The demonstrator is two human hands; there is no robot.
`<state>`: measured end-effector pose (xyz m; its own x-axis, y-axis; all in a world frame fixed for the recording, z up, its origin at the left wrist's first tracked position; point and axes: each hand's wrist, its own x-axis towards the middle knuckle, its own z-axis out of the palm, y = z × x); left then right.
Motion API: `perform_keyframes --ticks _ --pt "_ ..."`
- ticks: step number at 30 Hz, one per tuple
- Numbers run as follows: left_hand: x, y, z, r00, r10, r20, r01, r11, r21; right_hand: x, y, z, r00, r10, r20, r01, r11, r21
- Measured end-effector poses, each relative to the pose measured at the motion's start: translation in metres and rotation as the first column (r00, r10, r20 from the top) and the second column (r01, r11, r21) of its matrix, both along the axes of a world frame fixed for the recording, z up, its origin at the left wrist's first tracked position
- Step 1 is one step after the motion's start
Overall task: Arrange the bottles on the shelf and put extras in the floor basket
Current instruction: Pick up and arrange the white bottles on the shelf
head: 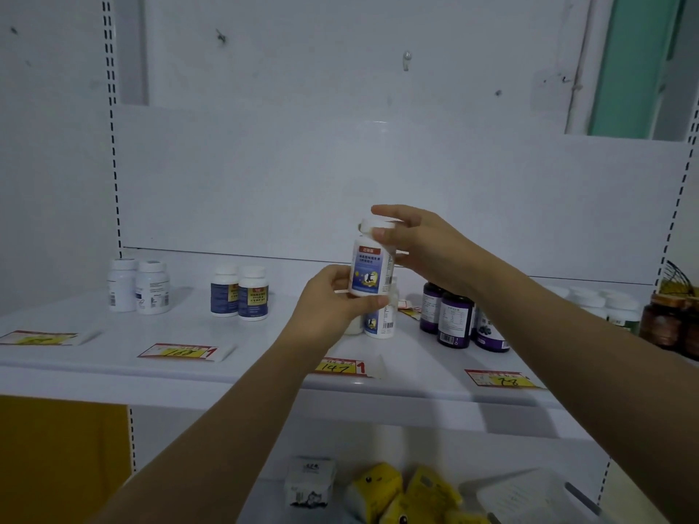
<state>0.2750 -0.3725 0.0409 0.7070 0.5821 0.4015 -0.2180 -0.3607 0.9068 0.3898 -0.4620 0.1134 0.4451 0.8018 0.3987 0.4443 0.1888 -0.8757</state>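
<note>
1. The white plastic bottle with a blue label and white cap (372, 260) is held in the air above the white metal shelf (113, 366), between both hands. Its long axis is close to upright and its label faces the camera.
2. The left hand (333, 302) has its fingers and thumb curled round the bottle's base from below and from the left. The right hand (414, 245) pinches the cap from the right, thumb in front and fingers over the top.
3. A matching blue-label bottle (380, 323) stands on the shelf directly under the held one. Setting the held bottle beside it is probably a short straight drop, and the left hand is the nearer to that spot.
4. The dark purple bottles (454, 321) stand just right of that spot. A pair of white bottles with navy and yellow labels (244, 295) stands well to the left.
5. Writing: the held label has a red band and Chinese characters too small to read. The red-and-yellow price tag (338, 366) at the shelf edge below reads "147", and the tag further right (505, 380) reads "78".
6. The floor basket is not in view.
</note>
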Motion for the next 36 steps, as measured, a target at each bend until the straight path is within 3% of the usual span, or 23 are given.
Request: perform_keyframes --ticks 4,8,11,15,20,23,28,32,36 --pt "0.004 -0.001 -0.001 0.997 0.070 0.032 -0.070 0.997 -0.014 -0.006 0.001 -0.004 0.992 -0.062 0.113 0.066 0.997 -0.033" --pt "0.006 0.002 -0.003 0.998 0.061 -0.012 -0.060 0.996 0.060 -0.010 0.001 -0.008 0.957 -0.153 0.247 0.144 0.988 0.056" --pt "0.009 0.008 0.001 1.000 0.024 0.009 -0.025 0.995 0.094 -0.017 0.003 -0.015 0.885 -0.250 0.393 0.190 0.964 0.186" --pt "0.015 0.019 0.010 0.991 0.055 0.119 -0.072 0.986 0.150 -0.028 0.004 -0.028 0.706 -0.341 0.621 0.159 0.930 0.331" --pt "0.013 0.022 0.011 0.982 0.068 0.176 -0.105 0.972 0.210 -0.027 0.002 -0.043 0.610 -0.381 0.695 0.093 0.905 0.415" --pt "0.011 0.022 0.011 0.989 0.032 0.146 -0.058 0.981 0.183 -0.025 0.001 -0.037 0.682 -0.386 0.621 0.115 0.895 0.430" --pt "0.007 0.012 0.021 0.998 0.020 0.062 -0.026 0.995 0.101 -0.023 0.002 -0.001 0.893 -0.387 0.230 0.292 0.887 0.358" --pt "0.013 0.006 0.028 0.999 -0.031 0.044 0.032 0.999 -0.019 -0.009 0.015 0.015 0.863 -0.497 0.089 0.491 0.868 0.080" --pt "0.020 0.000 0.028 1.000 -0.018 -0.007 0.018 0.999 -0.038 -0.005 0.012 0.011 0.862 -0.504 -0.058 0.476 0.842 -0.252"
